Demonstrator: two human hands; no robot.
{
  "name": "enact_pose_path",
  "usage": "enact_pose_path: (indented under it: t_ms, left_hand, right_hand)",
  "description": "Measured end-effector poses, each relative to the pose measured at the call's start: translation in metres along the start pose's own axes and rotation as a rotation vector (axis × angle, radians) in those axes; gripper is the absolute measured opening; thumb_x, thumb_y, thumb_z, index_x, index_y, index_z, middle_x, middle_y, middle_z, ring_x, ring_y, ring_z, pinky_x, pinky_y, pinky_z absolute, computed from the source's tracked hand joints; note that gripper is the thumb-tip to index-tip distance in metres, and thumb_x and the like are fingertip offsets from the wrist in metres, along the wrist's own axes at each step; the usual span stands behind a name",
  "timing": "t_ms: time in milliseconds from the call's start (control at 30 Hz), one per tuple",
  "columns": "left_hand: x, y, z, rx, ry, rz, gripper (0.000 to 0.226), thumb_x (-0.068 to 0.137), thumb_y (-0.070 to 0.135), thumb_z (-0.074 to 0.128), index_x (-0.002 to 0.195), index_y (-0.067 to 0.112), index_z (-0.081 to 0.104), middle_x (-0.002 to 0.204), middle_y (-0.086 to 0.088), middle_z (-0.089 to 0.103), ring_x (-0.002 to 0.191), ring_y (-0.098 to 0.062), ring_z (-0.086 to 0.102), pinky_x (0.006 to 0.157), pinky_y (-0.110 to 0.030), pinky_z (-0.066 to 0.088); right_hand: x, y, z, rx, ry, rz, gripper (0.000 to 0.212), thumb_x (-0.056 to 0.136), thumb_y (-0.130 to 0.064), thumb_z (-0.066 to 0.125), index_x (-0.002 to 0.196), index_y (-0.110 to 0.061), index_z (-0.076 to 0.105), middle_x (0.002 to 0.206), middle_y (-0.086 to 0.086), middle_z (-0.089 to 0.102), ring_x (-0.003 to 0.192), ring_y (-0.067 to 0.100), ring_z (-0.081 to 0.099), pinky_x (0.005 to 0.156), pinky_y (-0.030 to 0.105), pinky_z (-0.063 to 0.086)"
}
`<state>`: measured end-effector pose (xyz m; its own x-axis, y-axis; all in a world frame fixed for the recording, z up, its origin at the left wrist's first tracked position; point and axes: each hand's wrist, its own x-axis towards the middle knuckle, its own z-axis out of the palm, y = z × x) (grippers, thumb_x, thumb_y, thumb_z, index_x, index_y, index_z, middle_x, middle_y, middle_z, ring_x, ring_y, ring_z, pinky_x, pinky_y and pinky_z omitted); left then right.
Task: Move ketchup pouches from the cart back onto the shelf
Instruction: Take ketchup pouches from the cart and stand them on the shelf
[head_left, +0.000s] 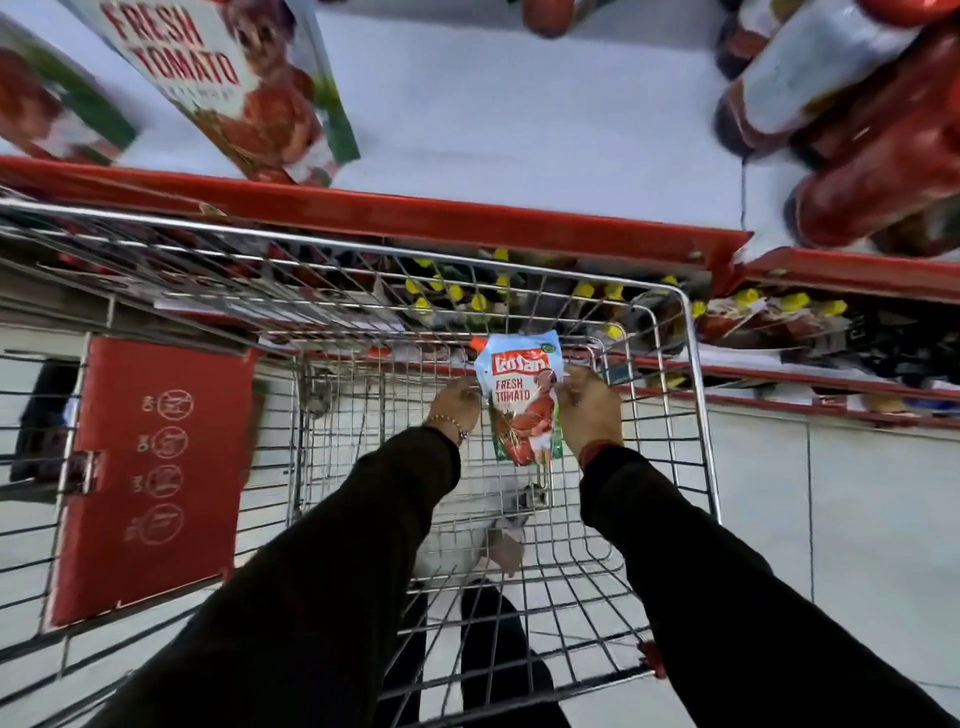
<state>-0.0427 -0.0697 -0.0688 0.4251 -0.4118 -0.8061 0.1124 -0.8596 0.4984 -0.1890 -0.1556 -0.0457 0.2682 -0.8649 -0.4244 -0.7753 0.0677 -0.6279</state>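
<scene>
A ketchup pouch (522, 397), pale blue with red "Fresh Tomato" print, hangs upright inside the wire cart (696, 395). My left hand (457, 405) grips its left edge and my right hand (589, 410) grips its right edge, both reaching down into the basket. The white shelf (519, 119) with a red front lip lies above the cart. Two like pouches (234, 88) stand on it at the left.
Dark red sauce bottles (841, 119) stand on the shelf at the right. A lower shelf holds bottles with yellow caps (584, 290). The cart's red child-seat flap (156, 467) is at the left. My legs and the tiled floor show through the wire bottom.
</scene>
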Motion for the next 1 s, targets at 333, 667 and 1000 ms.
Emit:
enact_pose_path:
  t_ms: [333,667,1000]
  left_hand:
    - [-0.02,-0.021,0.012,-0.274,0.036,-0.052,0.032,0.095,0.006,0.057,0.124,-0.006,0.058,0.11,-0.022,0.066,0.103,-0.035,0.064,0.102,-0.053,0.051]
    - [-0.125,-0.007,-0.03,-0.095,0.254,0.251,0.01,0.094,0.008,0.057,0.094,0.009,0.066,0.092,-0.008,0.067,0.09,-0.022,0.061,0.085,-0.033,0.053]
    - [-0.22,0.042,-0.088,-0.072,0.431,0.702,0.012,0.095,0.018,0.059,0.1,0.009,0.065,0.088,-0.006,0.074,0.081,-0.021,0.072,0.075,-0.035,0.06]
  right_hand:
    - [-0.014,0.003,-0.007,0.009,0.005,0.027,0.013,0.091,-0.01,0.066,0.099,0.0,0.069,0.102,0.016,0.074,0.09,0.025,0.068,0.078,0.027,0.05]
    - [-0.093,-0.047,-0.056,0.183,0.018,-0.072,0.013,0.093,-0.01,0.064,0.103,-0.003,0.069,0.103,0.009,0.074,0.091,0.019,0.067,0.085,0.026,0.055]
    - [-0.153,-0.125,-0.131,0.436,0.137,-0.273,0.01,0.091,-0.015,0.067,0.101,-0.017,0.069,0.092,-0.01,0.07,0.085,0.006,0.066,0.076,0.014,0.053]
